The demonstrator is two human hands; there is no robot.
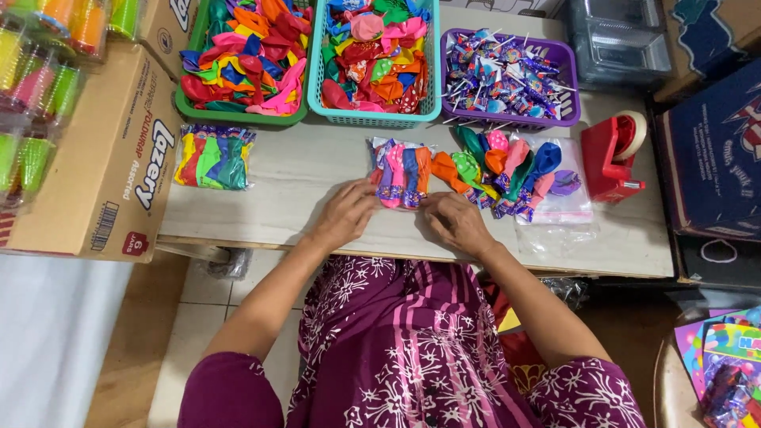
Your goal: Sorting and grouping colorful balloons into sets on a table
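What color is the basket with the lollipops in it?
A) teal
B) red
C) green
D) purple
D: the lollipops lie in the purple basket at the back of the table, to the right of the green basket and the teal basket, which both hold balloons.

My left hand (342, 214) and right hand (456, 223) cover the near end of the clear packet of balloons (400, 170), so can't tell how it's sealed or pinched. Green basket (238, 117), teal basket (372, 119) and stacked cups (36, 63) are cut off at the top edge. Lollipops in the purple basket (567, 107) too small to count. Party packs (725, 368) cut off bottom right, blurry.
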